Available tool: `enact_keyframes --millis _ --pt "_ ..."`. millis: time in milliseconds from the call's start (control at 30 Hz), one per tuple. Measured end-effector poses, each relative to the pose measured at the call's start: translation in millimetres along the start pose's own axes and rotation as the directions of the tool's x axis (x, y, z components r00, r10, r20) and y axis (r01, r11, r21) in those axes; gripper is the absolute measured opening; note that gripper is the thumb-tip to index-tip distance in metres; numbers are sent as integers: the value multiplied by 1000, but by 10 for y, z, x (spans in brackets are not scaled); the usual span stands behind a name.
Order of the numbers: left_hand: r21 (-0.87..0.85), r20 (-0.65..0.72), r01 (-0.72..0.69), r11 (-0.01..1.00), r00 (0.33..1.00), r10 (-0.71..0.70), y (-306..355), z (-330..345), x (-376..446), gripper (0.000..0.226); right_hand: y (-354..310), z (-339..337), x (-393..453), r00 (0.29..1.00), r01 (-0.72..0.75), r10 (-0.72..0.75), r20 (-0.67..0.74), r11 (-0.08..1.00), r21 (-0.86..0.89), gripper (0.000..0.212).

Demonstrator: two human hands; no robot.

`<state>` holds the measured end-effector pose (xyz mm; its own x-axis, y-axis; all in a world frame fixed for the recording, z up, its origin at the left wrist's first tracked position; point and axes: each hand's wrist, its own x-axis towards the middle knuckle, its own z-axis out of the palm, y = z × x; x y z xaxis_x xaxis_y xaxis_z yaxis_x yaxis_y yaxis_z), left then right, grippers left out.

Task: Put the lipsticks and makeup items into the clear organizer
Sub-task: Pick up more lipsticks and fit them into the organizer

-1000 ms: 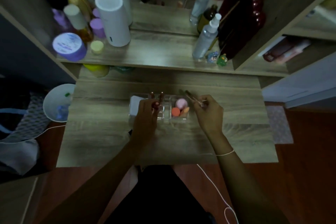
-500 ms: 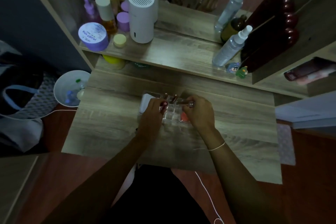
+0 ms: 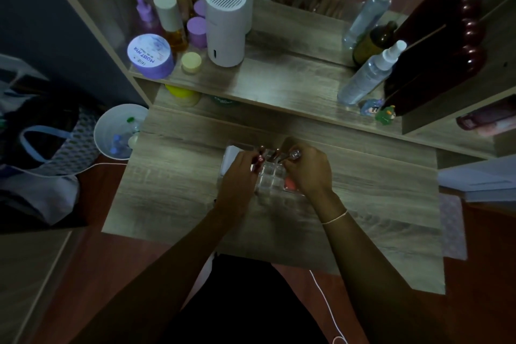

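Just below the middle of the frame, my left hand [image 3: 239, 173] is closed around a red lipstick [image 3: 259, 160] at the left side of the clear organizer [image 3: 270, 182] on the wooden desk [image 3: 178, 190]. My right hand [image 3: 308, 173] pinches a slim silver-tipped makeup item [image 3: 294, 154] over the organizer's far edge. An orange sponge [image 3: 289, 183] lies in a compartment just left of my right palm.
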<state>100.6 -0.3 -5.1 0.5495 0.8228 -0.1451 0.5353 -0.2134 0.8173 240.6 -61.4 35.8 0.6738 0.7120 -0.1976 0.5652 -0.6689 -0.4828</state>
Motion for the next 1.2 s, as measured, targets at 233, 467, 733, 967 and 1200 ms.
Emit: enact_keyframes --millis 233,467,733,967,1200 --pt "-14 24 -16 1000 1000 17 -20 9 -16 18 23 -41 1 1000 28 -27 -8 999 41 26" --pt "-26 -46 -12 1000 999 11 21 -44 -77 26 69 -110 10 999 38 -38 10 997 68 30" --pt "-50 -63 -15 999 998 12 -72 -59 -160 19 100 -94 -9 996 88 -89 7 993 74 30" --pt "23 -87 -126 992 988 128 -143 -91 -181 30 137 -110 -42 999 50 -50 -7 993 106 40" --pt "97 -183 -72 993 979 89 -440 -286 -435 39 106 -135 -480 986 103 -69 -150 968 227 36"
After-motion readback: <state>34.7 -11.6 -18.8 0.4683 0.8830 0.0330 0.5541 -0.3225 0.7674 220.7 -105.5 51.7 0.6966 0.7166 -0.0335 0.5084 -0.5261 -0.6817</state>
